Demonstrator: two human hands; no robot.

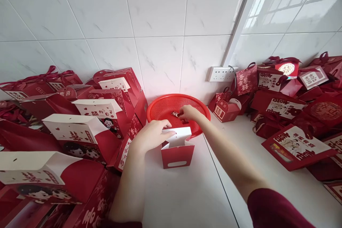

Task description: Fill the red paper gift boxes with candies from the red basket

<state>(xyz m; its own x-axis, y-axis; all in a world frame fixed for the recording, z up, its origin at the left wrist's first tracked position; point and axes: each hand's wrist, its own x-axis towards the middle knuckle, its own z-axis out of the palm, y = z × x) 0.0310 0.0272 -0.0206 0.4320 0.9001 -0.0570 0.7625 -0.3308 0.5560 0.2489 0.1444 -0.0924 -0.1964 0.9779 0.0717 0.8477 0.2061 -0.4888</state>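
An open-topped red box with a white inside stands on the white tabletop in front of a red plastic basket. My left hand holds the box's raised flap at its upper left, thumb on the white inner face. Inside the basket, my right hand has its fingers at a small wrapped item; the fingertips are bent down. A few small items lie beneath that hand, too small to name. The box's bottom is hidden from view.
Red and white gift boxes crowd the left side. More decorated boxes are piled at the right, with a small box near the basket. A socket strip is on the tiled wall behind.
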